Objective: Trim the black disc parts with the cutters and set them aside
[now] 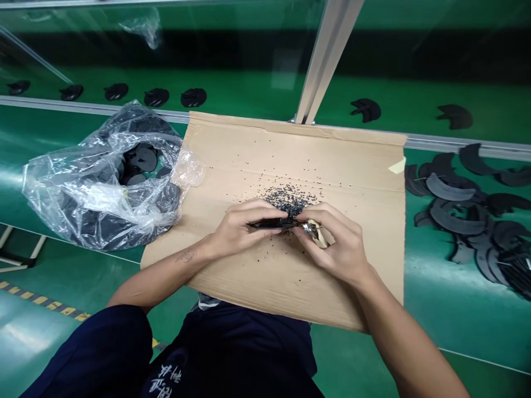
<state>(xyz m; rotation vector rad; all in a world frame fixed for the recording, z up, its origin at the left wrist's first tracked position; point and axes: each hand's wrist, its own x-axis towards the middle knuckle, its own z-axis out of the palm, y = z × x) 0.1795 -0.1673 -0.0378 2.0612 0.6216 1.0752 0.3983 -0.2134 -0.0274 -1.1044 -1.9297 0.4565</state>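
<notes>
Fingers (257, 213) w/ black piece (269, 223), mid-cardboard sheet (249, 143) (edges well apart)

Plastic bag (45, 188), black pieces (456, 218) on green workbench (427, 315)

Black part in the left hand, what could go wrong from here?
The metal tool in the right hand presses close to the black part in the left hand, so a slip might nick that hand. Black crumbs on the cardboard sheet could get brushed into the open plastic bag beside it.
</notes>
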